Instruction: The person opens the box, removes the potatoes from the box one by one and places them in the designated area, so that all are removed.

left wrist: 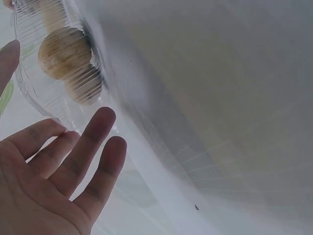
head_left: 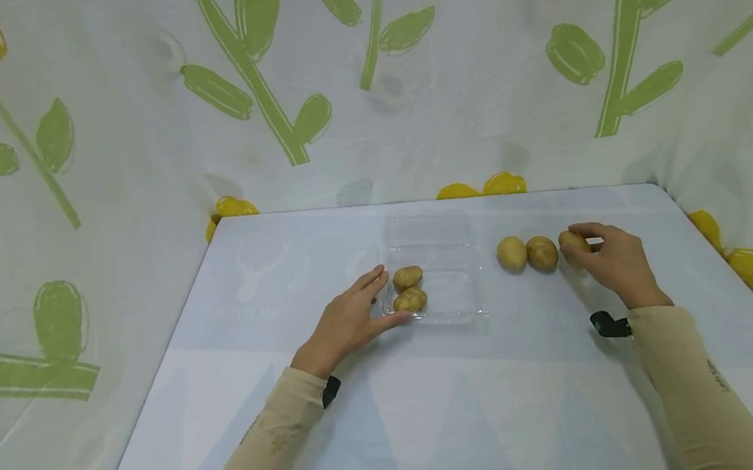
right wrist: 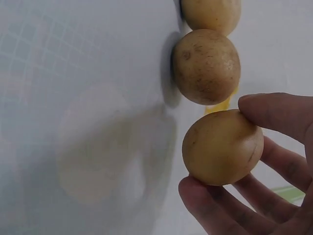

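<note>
My left hand [head_left: 348, 320] is at the left side of a clear plastic container [head_left: 450, 295], thumb along its front edge and fingertips against its left side. Its fingers look spread and fairly straight, two of them apart from the wall in the left wrist view. Inside, at the container's left, two potatoes [head_left: 410, 301] lie one behind the other. To the right, my right hand [head_left: 619, 258] pinches a potato [right wrist: 222, 148] between thumb and fingers. Beside it, a brownish potato [right wrist: 208, 67] and a paler potato [head_left: 511, 254] rest on the table in a row.
The container's clear lid [head_left: 429, 229] lies folded back behind it. A pale patterned cover lies on the table [head_left: 469, 405], whose far edge meets a hanging cloth [head_left: 473, 109] with green leaves and yellow flowers. Black wrist devices [head_left: 611, 325] sit under the sleeves.
</note>
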Demonstrator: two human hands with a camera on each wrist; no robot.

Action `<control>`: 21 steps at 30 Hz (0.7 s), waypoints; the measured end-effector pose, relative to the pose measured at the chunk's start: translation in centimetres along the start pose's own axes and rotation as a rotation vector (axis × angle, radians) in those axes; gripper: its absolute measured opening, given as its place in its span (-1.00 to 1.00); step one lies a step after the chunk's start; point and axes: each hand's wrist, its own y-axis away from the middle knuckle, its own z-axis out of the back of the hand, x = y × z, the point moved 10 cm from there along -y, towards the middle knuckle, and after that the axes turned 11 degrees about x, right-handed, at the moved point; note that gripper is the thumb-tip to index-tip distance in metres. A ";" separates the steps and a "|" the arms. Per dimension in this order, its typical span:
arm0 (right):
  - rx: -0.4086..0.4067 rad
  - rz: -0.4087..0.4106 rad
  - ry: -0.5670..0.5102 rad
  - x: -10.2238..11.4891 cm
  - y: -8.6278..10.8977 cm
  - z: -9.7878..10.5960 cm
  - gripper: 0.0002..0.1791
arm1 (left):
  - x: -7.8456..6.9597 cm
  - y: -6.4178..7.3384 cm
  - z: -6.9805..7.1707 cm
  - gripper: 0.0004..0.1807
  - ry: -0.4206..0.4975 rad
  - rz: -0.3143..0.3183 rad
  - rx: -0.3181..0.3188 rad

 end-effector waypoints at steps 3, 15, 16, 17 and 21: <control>0.020 -0.022 -0.010 -0.5 -0.2 -0.4 -0.38 | -0.1 0.1 0.0 0.00 0.004 -0.003 -0.003; 0.125 -0.071 -0.019 -1.4 -0.5 -1.7 -0.27 | 0.0 0.0 0.1 0.00 0.000 -0.014 -0.018; 0.126 -0.071 -0.015 -1.4 -0.5 -1.7 -0.27 | 0.0 0.0 0.1 0.00 -0.002 -0.016 -0.018; 0.126 -0.073 -0.012 -1.4 -0.5 -1.7 -0.27 | 0.0 0.0 0.1 0.00 -0.002 -0.018 -0.018; 0.130 -0.082 -0.008 -1.5 -0.5 -1.8 -0.27 | 0.0 0.0 0.1 0.01 -0.008 -0.019 -0.013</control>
